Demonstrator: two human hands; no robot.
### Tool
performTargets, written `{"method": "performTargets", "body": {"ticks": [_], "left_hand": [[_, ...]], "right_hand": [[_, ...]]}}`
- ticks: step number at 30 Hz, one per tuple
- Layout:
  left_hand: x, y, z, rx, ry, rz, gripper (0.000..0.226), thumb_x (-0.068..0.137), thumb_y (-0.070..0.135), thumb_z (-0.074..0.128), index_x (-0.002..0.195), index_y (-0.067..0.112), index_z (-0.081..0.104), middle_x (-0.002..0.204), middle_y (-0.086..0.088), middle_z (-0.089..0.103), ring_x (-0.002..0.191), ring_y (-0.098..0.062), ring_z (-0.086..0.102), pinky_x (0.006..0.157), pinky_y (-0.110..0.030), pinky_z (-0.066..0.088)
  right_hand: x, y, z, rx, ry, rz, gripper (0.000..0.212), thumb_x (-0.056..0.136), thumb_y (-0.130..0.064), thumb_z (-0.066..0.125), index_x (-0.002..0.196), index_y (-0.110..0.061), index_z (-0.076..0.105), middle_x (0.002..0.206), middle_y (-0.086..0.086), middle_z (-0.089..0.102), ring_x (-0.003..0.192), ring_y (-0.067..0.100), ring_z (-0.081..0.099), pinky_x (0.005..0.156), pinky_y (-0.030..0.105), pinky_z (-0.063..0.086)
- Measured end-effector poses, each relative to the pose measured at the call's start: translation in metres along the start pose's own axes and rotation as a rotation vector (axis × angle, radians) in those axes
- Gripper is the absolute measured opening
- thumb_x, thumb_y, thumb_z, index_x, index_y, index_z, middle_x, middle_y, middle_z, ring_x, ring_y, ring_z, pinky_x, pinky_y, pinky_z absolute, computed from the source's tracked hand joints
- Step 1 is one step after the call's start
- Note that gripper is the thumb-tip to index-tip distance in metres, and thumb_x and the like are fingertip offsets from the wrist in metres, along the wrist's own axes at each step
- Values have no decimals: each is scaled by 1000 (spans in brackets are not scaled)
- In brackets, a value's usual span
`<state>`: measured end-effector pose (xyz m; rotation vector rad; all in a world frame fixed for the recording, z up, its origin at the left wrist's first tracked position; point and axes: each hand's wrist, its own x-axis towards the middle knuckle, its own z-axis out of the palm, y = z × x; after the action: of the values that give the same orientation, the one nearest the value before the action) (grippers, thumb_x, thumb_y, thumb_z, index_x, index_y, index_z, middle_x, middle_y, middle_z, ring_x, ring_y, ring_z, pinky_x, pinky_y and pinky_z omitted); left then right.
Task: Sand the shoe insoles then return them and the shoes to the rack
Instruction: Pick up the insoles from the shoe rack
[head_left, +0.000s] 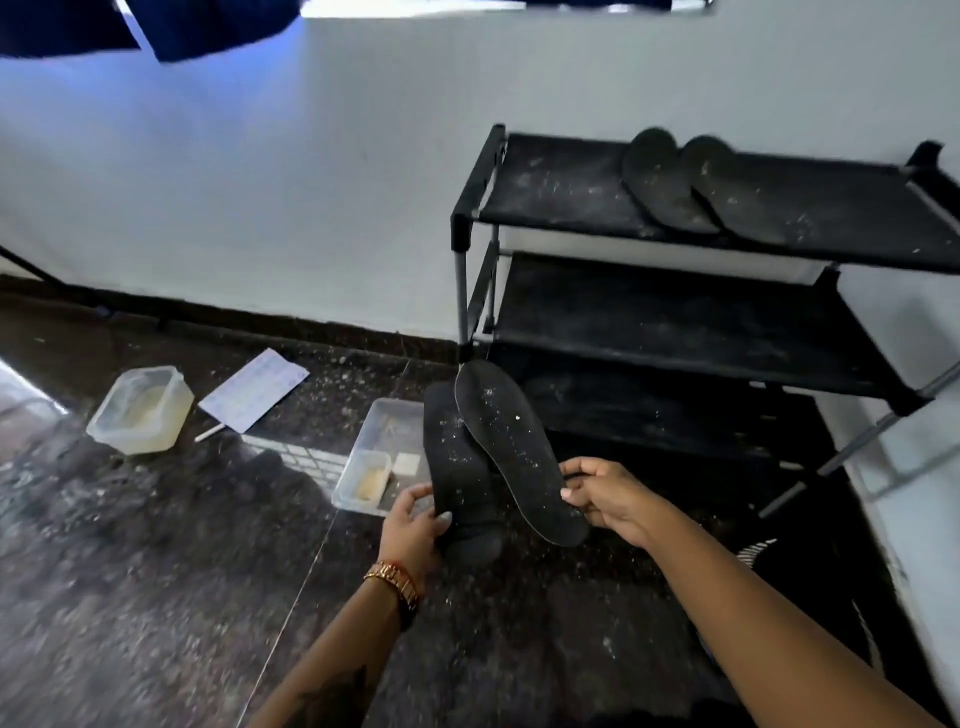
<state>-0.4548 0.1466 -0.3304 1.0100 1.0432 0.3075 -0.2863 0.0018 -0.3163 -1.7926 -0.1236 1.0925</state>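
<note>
I hold two black insoles upright in front of the rack's bottom tier. My left hand (415, 522) grips the lower part of the left insole (457, 467). My right hand (602, 493) pinches the edge of the right insole (514, 447), which overlaps the left one and is speckled with pale dust. Two more black insoles (696, 187) lie side by side on the top tier of the black shoe rack (649, 306). No shoes are visible on the rack.
A clear tray (379, 457) holding a small tub and pale sandpaper squares sits on the dark speckled floor left of my hands. Farther left stand a clear tub (140, 410) and a sheet of paper (254, 389). A white wall runs behind the rack.
</note>
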Motion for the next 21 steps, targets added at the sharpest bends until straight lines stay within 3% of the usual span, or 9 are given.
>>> {"method": "performTargets", "body": {"ticks": [5, 11, 18, 21], "left_hand": [[40, -69, -3, 0, 39, -85, 32, 87, -17, 43, 98, 11, 54, 86, -8, 64, 75, -19, 58, 75, -35, 50], [83, -135, -5, 40, 97, -218, 33, 90, -13, 41, 98, 16, 55, 86, -4, 66, 77, -20, 60, 76, -38, 51], [119, -195, -7, 57, 142, -277, 33, 89, -16, 41, 109, 8, 50, 79, -5, 62, 67, -17, 55, 51, -22, 49], [131, -214, -11, 55, 180, -287, 35, 89, -18, 40, 111, 7, 47, 80, -6, 60, 70, -15, 55, 64, -25, 50]], "right_hand": [[52, 62, 8, 5, 30, 129, 29, 89, 10, 48, 89, -16, 60, 80, 1, 65, 70, 12, 59, 56, 23, 48], [100, 131, 18, -14, 63, 241, 33, 89, 10, 46, 81, -19, 58, 74, 0, 59, 66, 10, 54, 55, 21, 44], [148, 191, 36, -34, 99, 332, 31, 89, 12, 42, 86, -16, 57, 69, 0, 55, 62, 9, 49, 55, 23, 39], [163, 207, 41, -36, 115, 359, 30, 89, 12, 42, 94, -14, 56, 70, 1, 55, 61, 10, 48, 55, 23, 37]]}}
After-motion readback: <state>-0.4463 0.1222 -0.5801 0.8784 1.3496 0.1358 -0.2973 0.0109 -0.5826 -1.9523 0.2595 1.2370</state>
